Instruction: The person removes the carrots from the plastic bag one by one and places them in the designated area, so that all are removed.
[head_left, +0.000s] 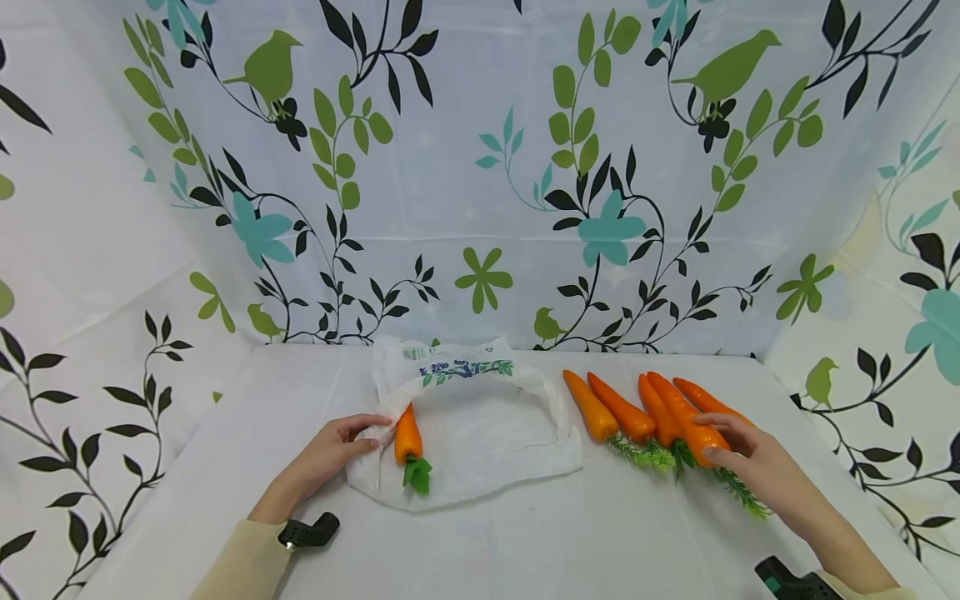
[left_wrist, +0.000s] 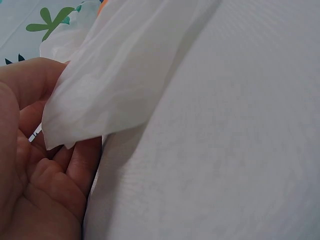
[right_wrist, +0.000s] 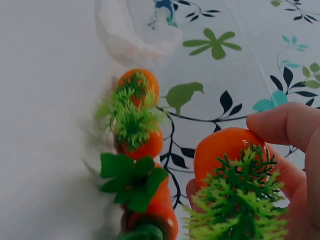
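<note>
A white plastic bag (head_left: 480, 467) with printed lettering lies on the table, its mouth spread wide. My left hand (head_left: 345, 442) holds the bag's left edge, and the left wrist view shows the thin plastic (left_wrist: 110, 85) between thumb and fingers. Just inside that edge lies an orange carrot (head_left: 408, 437) with a leafy green top, its tip under the plastic. On the right, my right hand (head_left: 750, 454) grips a carrot (head_left: 678, 408) by its thick end. In the right wrist view this carrot (right_wrist: 215, 150) has feathery greens and sits between thumb and fingers.
Several other carrots lie side by side to the right of the bag, among them the leftmost carrot (head_left: 590, 406) and one partly behind my right hand (head_left: 701, 396). A patterned cloth (head_left: 420, 183) hangs behind the white table (head_left: 480, 550).
</note>
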